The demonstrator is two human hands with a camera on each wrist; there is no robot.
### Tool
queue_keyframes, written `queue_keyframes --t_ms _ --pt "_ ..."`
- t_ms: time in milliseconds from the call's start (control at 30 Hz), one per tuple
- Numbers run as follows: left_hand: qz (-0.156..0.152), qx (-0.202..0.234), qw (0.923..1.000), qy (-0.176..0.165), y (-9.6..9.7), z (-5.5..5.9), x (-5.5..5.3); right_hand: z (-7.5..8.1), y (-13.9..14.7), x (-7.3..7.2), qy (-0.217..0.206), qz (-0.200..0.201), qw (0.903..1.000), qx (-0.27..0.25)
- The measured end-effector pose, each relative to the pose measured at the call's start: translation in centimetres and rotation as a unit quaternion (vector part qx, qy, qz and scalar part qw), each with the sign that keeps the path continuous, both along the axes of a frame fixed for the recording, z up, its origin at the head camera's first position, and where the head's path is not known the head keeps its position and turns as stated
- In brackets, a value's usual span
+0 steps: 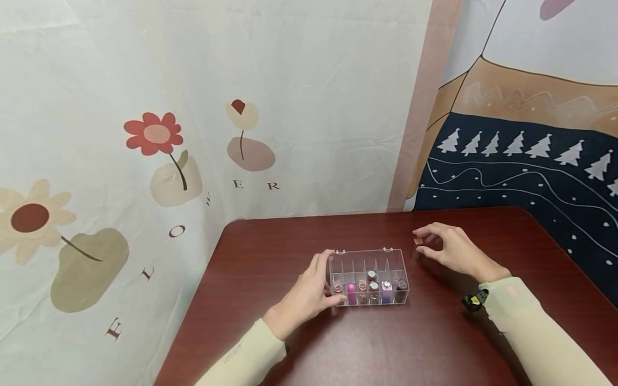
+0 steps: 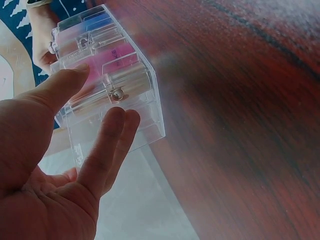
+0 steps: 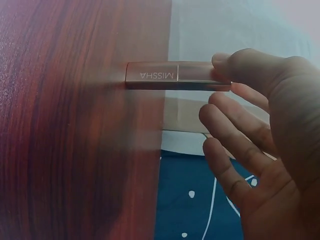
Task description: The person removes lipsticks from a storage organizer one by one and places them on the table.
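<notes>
A clear divided cosmetics organizer [image 1: 369, 277] stands on the table. Its near compartments hold a bright pink tube [image 1: 352, 292], a purple-blue item [image 1: 387, 292], a dark-capped item [image 1: 401, 289] and several other small cosmetics. My left hand [image 1: 310, 286] grips the organizer's left end, thumb at the front and fingers along the side and back; the left wrist view shows the thumb [image 2: 75, 82] against the clear wall. To the right of the organizer, my right hand [image 1: 448, 247] pinches the top of an upright rose-gold lipstick [image 3: 152, 76] marked MISSHA. Whether its base touches the table is unclear.
The reddish-brown wooden table [image 1: 386, 348] extends around the organizer. A pale flower-printed cloth [image 1: 309, 107] hangs behind and to the left, and a dark blue cloth with white trees [image 1: 521, 166] hangs at the right.
</notes>
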State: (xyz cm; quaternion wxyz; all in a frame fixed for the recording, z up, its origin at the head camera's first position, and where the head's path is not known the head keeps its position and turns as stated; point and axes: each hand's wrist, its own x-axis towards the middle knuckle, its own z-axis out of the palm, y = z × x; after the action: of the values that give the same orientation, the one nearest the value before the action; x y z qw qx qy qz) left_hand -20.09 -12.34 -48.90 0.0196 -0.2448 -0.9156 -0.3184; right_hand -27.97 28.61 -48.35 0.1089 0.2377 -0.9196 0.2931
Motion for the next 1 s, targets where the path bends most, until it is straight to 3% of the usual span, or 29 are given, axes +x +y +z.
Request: queue_keyframes --t_ms 400,1000 --pt "0.002 -0.004 1.0000 -0.004 0.0 0.2 0.0 0.8 -0.6 1.2 0.067 -0.007 0.9976 0.017" --pt "0.000 0.003 1.0000 0.000 0.1 0.1 0.0 2.7 -2.6 2.8 0.080 0.021 0.9961 0.028"
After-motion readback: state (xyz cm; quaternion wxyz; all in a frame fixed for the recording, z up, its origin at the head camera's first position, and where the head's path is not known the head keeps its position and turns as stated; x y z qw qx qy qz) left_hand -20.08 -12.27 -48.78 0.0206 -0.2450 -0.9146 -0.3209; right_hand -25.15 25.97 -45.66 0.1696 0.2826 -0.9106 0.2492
